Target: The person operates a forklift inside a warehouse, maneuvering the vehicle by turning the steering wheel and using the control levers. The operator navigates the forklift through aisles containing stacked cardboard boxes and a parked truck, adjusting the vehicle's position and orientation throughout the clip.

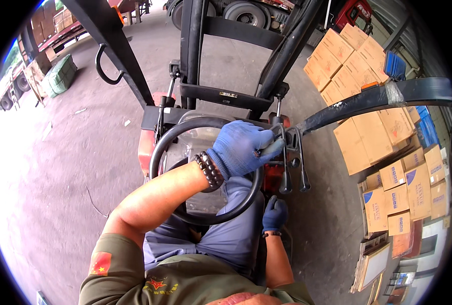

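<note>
I sit at the controls of a forklift, in front of its black steering wheel (163, 144). Over the wheel's right upper rim lies my left hand (243, 147), in a blue knit glove, its arm crossing the wheel. Its fingers are curled together close beside the black control levers (286, 178); whatever they grip is hidden under the glove. Lower down, to the right of my thigh, my right hand (275, 215) is closed, also blue-gloved. I cannot make out anything in it. Ahead, the dark mast (227, 96) stands upright.
Stacked brown cartons (366, 140) fill the right side, with smaller cartons (397, 198) nearer and flat boards (371, 267) below. A curved black frame bar (368, 104) runs out to the right. Far left stands a green wrapped bale (60, 74). A truck wheel (244, 15) shows beyond the mast.
</note>
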Demonstrator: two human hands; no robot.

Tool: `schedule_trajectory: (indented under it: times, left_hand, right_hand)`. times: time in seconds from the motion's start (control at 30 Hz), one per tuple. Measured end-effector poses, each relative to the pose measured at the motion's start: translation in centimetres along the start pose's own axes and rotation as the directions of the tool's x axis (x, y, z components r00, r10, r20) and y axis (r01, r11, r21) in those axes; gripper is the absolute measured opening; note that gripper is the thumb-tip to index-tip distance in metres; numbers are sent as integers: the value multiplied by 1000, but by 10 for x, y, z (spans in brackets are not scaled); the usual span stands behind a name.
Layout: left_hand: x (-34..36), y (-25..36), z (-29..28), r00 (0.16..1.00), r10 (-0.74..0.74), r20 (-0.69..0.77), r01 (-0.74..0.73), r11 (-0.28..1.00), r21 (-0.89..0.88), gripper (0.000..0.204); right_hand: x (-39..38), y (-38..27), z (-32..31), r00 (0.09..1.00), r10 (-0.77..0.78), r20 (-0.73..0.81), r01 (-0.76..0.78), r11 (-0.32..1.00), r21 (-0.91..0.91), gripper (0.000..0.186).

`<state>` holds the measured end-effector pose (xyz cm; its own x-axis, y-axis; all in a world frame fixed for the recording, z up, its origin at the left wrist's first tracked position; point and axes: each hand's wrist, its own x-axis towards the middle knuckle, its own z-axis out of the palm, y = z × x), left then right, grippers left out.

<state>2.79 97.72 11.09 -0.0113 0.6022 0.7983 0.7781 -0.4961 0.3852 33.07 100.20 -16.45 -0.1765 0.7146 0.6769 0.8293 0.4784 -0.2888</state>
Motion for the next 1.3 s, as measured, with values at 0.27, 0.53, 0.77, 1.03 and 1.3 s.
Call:
schedule_trajectory:
  times: [0.27,0.53,0.77,1.03,1.3]
  left_hand:
    - [3,-16,-24,998,-57,31,57,998,25,33]
    - [-57,-28,-62,928,-342,-148,339,940,-48,24]
    - [-113,-12,-89,882,-445,-153,454,890,33,16]
    - [-125,2,-104,920,-368,-138,384,915,123,15]
    - [-160,15,-112,961,-277,21,272,952,141,8]
  right_hand:
    - [3,12,-8,997,60,54,-62,997,39,43]
    - [-17,70,4,926,351,141,-378,858,348,38]
    - [-24,86,9,916,364,169,-401,848,346,32]
    - [-22,97,20,897,398,192,-441,837,323,23]
    - [-4,89,23,865,447,230,-502,768,397,30]
